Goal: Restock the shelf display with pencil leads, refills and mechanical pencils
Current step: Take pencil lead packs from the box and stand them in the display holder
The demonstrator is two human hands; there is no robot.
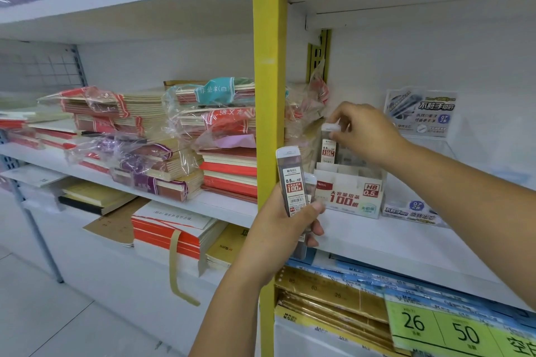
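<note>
Nearest, the left hand (278,229) gripped a small bunch of lead cases (291,182) upright, its fingers (316,207) curled round their lower halves, in front of the yellow post (268,95). Just beyond, on the white shelf (377,238), stood the display box (348,191). Over its back slots the right hand (359,130) pinched one lead case (329,151) by its white cap. The cases looked light, stiff and slick, and the leads inside were probably brittle. The cap or the narrow sides seemed the safest hold.

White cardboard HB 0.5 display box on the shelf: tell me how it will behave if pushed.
The white cardboard display box probably slides easily: thin card on a smooth white shelf. It looks light, front slots seeming empty, so it may tip backward if nudged high.
</note>
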